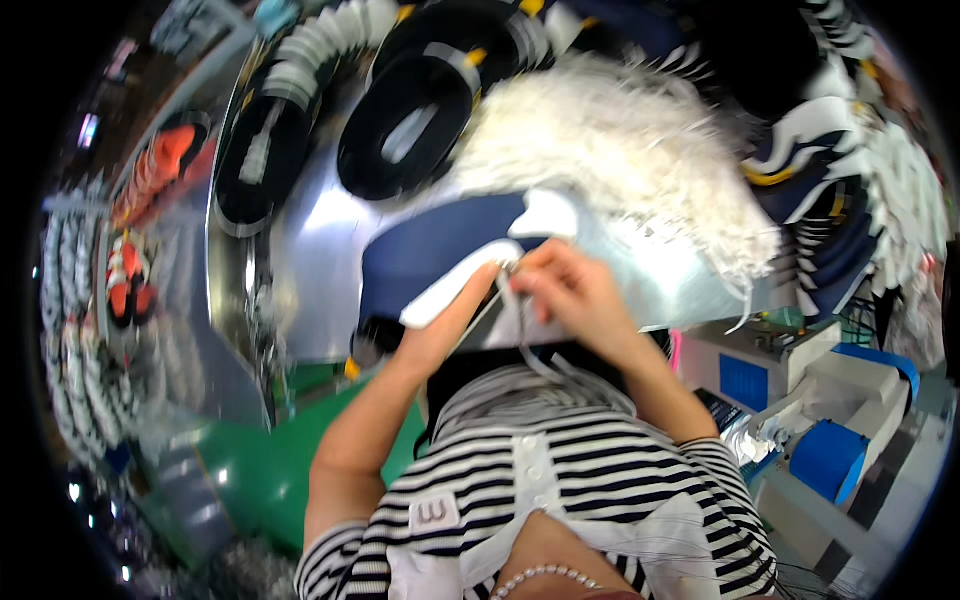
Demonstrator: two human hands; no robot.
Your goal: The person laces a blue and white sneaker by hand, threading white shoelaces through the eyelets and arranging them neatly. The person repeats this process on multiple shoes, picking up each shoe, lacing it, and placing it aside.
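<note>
A navy shoe upper (430, 240) with white edge panels lies flattened at the near edge of the metal table. My left hand (455, 310) is closed on its near white panel, thumb along the panel. At the panel's tip, close to the left fingertips, my right hand (575, 295) is pinched on a thin white shoelace (523, 335). The lace hangs down toward my lap, and its exact path through the upper is blurred. A large heap of white shoelaces (610, 150) lies just beyond the hands.
Stacked black-and-white shoe uppers (405, 130) stand at the back left. More navy and white uppers (840, 200) are piled at the right. A beige and blue machine (820, 410) sits at the near right. Racks of orange and white shoe parts (125, 270) line the far left.
</note>
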